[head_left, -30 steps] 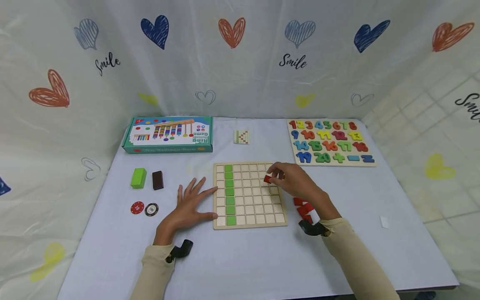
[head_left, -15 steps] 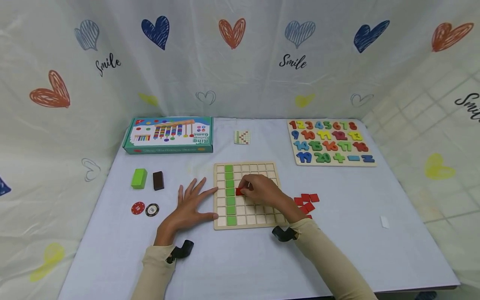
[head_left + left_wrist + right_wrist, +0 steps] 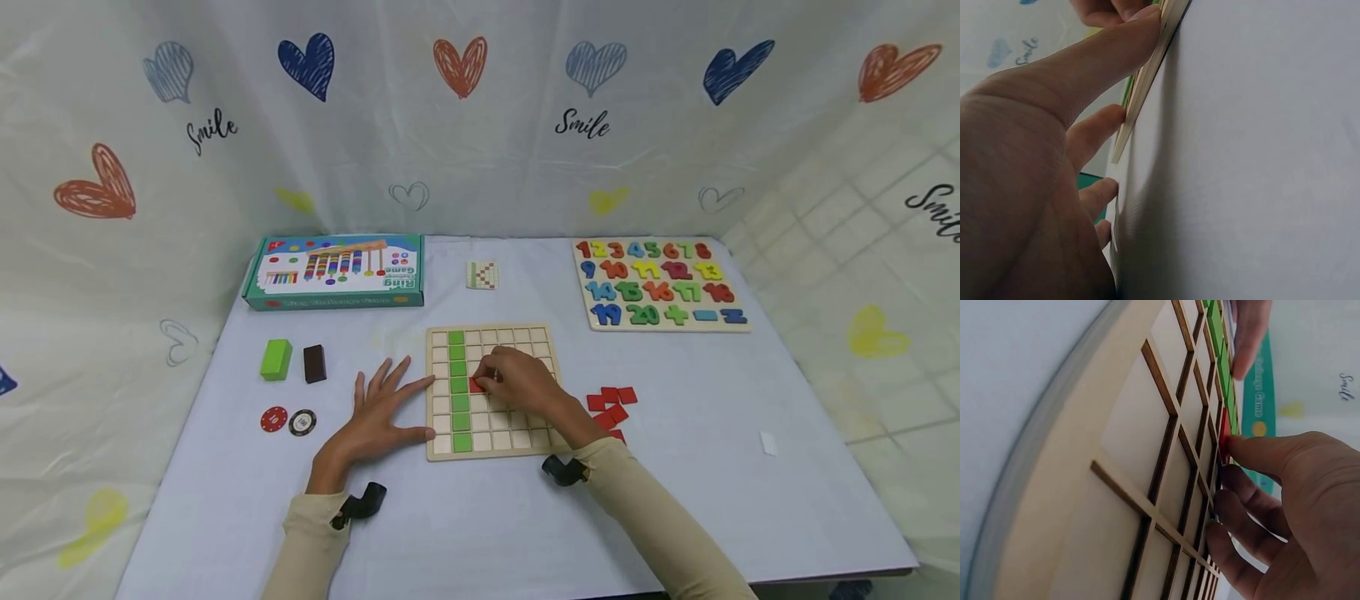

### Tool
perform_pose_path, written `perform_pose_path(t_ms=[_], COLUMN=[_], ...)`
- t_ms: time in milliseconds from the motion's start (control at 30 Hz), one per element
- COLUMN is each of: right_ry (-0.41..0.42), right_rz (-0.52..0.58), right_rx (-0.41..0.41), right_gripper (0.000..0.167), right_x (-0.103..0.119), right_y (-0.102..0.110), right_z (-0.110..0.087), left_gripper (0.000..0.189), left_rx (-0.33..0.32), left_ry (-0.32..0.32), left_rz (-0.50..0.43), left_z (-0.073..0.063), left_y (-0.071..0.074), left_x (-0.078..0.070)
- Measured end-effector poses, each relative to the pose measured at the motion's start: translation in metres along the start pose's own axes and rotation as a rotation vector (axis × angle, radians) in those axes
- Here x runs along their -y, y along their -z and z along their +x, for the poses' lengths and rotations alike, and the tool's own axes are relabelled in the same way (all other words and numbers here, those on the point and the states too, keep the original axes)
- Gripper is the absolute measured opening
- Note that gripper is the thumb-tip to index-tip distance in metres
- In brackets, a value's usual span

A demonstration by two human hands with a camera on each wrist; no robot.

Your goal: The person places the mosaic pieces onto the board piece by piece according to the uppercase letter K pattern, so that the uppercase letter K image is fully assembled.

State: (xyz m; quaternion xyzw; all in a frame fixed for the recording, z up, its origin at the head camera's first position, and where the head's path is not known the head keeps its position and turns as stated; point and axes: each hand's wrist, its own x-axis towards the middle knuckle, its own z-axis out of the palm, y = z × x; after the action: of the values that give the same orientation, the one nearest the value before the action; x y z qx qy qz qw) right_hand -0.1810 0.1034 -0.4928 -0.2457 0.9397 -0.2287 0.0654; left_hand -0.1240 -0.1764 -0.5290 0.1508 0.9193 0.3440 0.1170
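A wooden grid board lies mid-table, its second column filled with green square tiles. Beside that column, a red square tile sits at a cell, partly covered by the fingers of my right hand. In the right wrist view, the thumb touches the red tile and the other fingers curl above the grid. My left hand is spread flat at the board's left side, with thumb and index finger touching the edge. The left wrist view shows the left thumb against the wooden rim.
Several loose red tiles lie right of the board. At left are a green block, a dark brown block and two round chips. Behind stand a game box, a small pattern card and a number puzzle.
My right hand has moved left across the board with the red tile, then lowered it at a cell beside the green column. The left hand has stayed at the board's edge.
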Motion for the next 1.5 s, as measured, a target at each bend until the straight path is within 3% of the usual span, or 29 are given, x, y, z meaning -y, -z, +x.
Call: perform_pose_path(t_ms=[267, 533, 833, 1100, 1367, 1500], right_ry=[-0.003, 0.037, -0.079, -0.211, -0.346, -0.345], right_rz=[-0.053, -0.044, -0.011, -0.001, 0.007, 0.020], right_rx=[-0.022, -0.062, -0.005, 0.025, 0.077, 0.090], right_gripper=[0.006, 0.029, 0.034, 0.040, 0.047, 0.052], right_x=[0.002, 0.003, -0.024, -0.061, -0.093, -0.102], right_y=[0.001, 0.021, 0.058, 0.084, 0.095, 0.090], right_z=[-0.005, -0.023, -0.053, -0.084, -0.112, -0.119], left_gripper=[0.088, 0.088, 0.088, 0.089, 0.089, 0.089], left_rx=[0.000, -0.003, -0.011, -0.006, 0.004, -0.002], left_ry=[-0.007, 0.014, 0.015, 0.010, 0.017, 0.013], left_rz=[-0.002, 0.012, -0.003, -0.008, 0.001, -0.001], left_z=[0.001, 0.001, -0.001, 0.001, 0.000, 0.001], left_y=[-0.002, -0.003, -0.001, -0.004, -0.004, -0.003], left_x=[-0.002, 0.001, 0.002, 0.003, 0.002, 0.003])
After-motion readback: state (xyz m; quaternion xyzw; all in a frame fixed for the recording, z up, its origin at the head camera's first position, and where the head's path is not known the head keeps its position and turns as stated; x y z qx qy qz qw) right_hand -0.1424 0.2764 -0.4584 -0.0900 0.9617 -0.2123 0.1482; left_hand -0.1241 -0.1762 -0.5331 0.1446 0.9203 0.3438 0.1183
